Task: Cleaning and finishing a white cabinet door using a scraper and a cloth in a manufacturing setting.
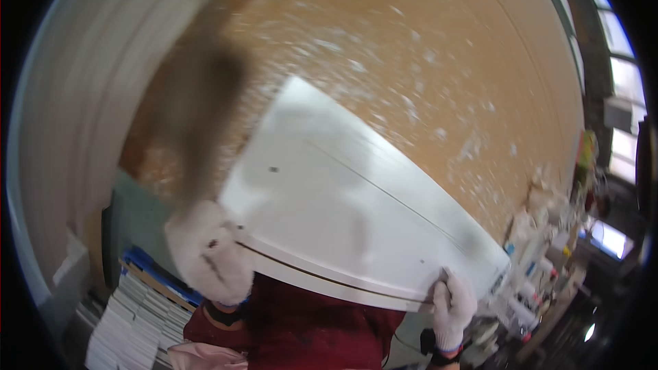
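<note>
- The white panel [322, 199] lies aslant over the near part of the brown bench [439, 41], one corner pointing to eleven o'clock; clock positions here run from the panel's middle; small holes and a long thin groove mark its face, and a dark slot follows its near edge
- The left hand [212, 257], in a pale glove, is at eight to nine o'clock, rounded and curled at the panel's corner; I cannot tell how tightly it is closed or what it grips
- A long brownish object [205, 96], heavily blurred, runs from ten o'clock down to that hand; its kind is unclear
- The right hand [454, 307], also gloved, is at four to five o'clock, folded closed on the panel's near edge
- White flakes [411, 106] litter the bench from eleven round to three o'clock
- Stacked white strips [133, 325] lie at eight o'clock, a blue strip [144, 260] just beside them; mixed clutter [541, 267] crowds three to four o'clock
</note>
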Demonstrator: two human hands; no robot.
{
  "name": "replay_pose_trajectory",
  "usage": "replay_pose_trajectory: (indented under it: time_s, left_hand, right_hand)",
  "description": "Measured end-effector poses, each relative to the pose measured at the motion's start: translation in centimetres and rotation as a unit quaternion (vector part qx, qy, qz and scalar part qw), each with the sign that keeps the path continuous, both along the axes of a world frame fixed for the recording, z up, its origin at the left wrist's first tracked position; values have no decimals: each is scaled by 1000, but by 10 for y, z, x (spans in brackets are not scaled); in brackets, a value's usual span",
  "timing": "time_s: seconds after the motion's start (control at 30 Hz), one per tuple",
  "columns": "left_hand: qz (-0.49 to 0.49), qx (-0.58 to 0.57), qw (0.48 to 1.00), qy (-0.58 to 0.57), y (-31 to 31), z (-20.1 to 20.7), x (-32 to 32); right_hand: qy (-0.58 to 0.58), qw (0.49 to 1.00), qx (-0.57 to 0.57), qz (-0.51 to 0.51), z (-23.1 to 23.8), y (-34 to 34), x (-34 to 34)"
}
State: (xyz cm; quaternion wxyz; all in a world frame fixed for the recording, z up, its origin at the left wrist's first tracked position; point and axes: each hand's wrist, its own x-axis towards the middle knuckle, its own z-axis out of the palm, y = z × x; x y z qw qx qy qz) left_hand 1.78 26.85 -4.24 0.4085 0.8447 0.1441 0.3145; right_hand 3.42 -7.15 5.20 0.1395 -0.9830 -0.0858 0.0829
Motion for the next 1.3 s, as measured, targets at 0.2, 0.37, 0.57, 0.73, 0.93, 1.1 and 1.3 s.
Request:
replay_pose_trajectory:
  time_s: [0.2,0.37,0.57,0.73,0.93,1.1,1.3]
  left_hand:
    - [106,-80,991,-28,1,-12,-7]
    - [112,-23,992,49,-11,1,-13]
    - [-359,155,915,95,-47,50,-8]
    - [-454,168,871,86,-101,46,-11]
    - [-429,215,874,72,-118,41,-13]
    - [-403,228,884,70,-119,34,-14]
    - [-447,202,868,72,-111,33,-11]
  right_hand:
    - [-20,998,-9,61,-10,5,14]
    - [5,992,-36,-119,10,-26,-10]
    - [-67,911,-40,-405,-5,-121,-31]
    - [-53,894,-78,-438,-19,-139,-11]
    - [-38,926,-163,-340,-20,-122,9]
    - [-26,990,110,84,-7,-53,-5]
    - [-36,998,54,-18,8,-108,-28]
